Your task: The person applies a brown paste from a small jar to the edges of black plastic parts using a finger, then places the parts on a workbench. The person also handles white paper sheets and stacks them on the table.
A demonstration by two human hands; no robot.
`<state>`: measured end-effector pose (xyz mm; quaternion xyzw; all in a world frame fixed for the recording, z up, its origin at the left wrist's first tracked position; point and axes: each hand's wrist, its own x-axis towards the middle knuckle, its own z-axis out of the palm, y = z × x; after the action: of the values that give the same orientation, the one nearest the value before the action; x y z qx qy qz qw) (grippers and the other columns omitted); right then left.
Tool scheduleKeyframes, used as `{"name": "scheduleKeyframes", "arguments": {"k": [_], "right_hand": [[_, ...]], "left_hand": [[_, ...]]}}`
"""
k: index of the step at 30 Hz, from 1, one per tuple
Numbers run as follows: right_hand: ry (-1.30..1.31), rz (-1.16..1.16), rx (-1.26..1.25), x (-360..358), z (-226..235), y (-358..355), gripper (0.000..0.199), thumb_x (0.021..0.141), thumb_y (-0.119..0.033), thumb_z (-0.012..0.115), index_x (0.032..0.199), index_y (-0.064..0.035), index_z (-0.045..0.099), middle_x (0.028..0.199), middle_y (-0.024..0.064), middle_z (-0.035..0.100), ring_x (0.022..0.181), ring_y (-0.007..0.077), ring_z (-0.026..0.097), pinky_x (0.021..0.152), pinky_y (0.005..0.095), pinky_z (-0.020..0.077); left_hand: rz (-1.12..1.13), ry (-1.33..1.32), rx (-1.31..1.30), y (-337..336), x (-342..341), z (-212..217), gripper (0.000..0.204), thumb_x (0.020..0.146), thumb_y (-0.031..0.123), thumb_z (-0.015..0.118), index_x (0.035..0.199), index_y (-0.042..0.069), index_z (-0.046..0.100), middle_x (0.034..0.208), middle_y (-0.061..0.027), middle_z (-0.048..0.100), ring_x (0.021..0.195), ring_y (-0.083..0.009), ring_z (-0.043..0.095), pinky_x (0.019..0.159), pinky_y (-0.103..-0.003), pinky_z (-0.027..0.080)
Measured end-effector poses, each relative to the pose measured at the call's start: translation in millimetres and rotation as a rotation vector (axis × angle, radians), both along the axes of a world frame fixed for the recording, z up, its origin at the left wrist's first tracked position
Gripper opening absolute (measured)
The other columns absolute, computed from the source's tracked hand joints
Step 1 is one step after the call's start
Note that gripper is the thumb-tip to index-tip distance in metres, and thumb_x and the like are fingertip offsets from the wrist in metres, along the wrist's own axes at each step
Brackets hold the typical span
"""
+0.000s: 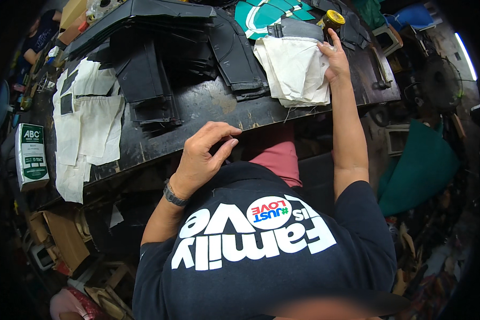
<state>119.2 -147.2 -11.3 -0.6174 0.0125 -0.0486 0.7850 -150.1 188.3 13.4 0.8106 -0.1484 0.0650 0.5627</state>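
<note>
My left hand (205, 152) hovers before the table's near edge, thumb and forefinger bent with a gap between them and nothing visible in it. Against the right side of a stack of white fabric pieces (293, 66) lies my right hand (337, 60). Its forefinger is stretched out and the thumb touches the stack's edge; the other fingers are partly hidden. A dark grey piece (298, 29) lies across the top of that stack. Just beyond my right fingertips stands a small jar with a yellow lid (334, 17).
Stacks of black cut pieces (144, 74) cover much of the dark table (208, 109). White pieces (98, 120) hang over its left edge, near a green and white can (31, 154). Green pieces (250, 16) lie at the back. A fan (440, 82) and green sheet (424, 160) are right.
</note>
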Motion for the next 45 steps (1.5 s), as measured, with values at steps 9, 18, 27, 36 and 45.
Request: {"name": "scheduleKeyframes", "arguments": {"k": [9,18,27,36,45], "right_hand": [[-0.091,-0.079,-0.36,4,-18,5,0.075,0.083,0.005,0.073,0.15,-0.0147,0.045,0.112,0.014,0.061,0.097,0.0185,0.063,0.085,0.0313,0.055],[-0.249,-0.189,-0.719,-12,0,1,0.098,0.075,-0.008,0.082,0.157,-0.0102,0.028,0.103,0.0167,0.066,0.094,0.021,0.066,0.082,0.0344,0.0537],[-0.193,-0.185,-0.776,-44,5,-30,0.096,0.071,0.006,0.066,0.158,-0.0161,0.03,0.1,0.0135,0.066,0.076,0.0194,0.067,0.072,0.0338,0.0564],[-0.605,-0.602,-1.416,-57,5,-30,0.075,0.082,0.008,0.06,0.151,-0.0139,0.043,0.106,0.0173,0.068,0.087,0.0285,0.07,0.079,0.0378,0.0564],[-0.601,-0.106,-1.205,-90,-17,53,0.065,0.09,-0.005,0.066,0.151,-0.012,0.044,0.124,0.0141,0.066,0.117,0.0299,0.062,0.102,0.0394,0.0477]], "left_hand": [[-0.108,-0.139,0.086,-16,22,10,0.021,0.088,0.005,0.073,0.109,0.003,0.071,0.108,-0.0125,0.069,0.093,-0.0258,0.069,0.082,-0.033,0.055],[-0.128,-0.396,0.271,-80,144,-2,0.039,0.095,0.033,0.068,0.123,0.006,0.066,0.13,-0.0168,0.062,0.117,-0.0346,0.062,0.099,-0.041,0.049],[-0.154,-0.374,0.744,-87,163,-38,0.055,0.097,0.05,0.058,0.135,0.009,0.058,0.146,-0.017,0.051,0.141,-0.0348,0.042,0.116,-0.057,0.028],[-0.195,-0.313,0.708,-84,169,-25,0.044,0.096,0.041,0.063,0.125,0.008,0.065,0.134,-0.0154,0.061,0.126,-0.0329,0.056,0.109,-0.05,0.038],[0.171,-0.507,0.734,-80,235,-16,0.023,0.091,0.018,0.067,0.111,0.008,0.072,0.116,-0.0145,0.069,0.102,-0.0341,0.068,0.087,-0.043,0.055]]}}
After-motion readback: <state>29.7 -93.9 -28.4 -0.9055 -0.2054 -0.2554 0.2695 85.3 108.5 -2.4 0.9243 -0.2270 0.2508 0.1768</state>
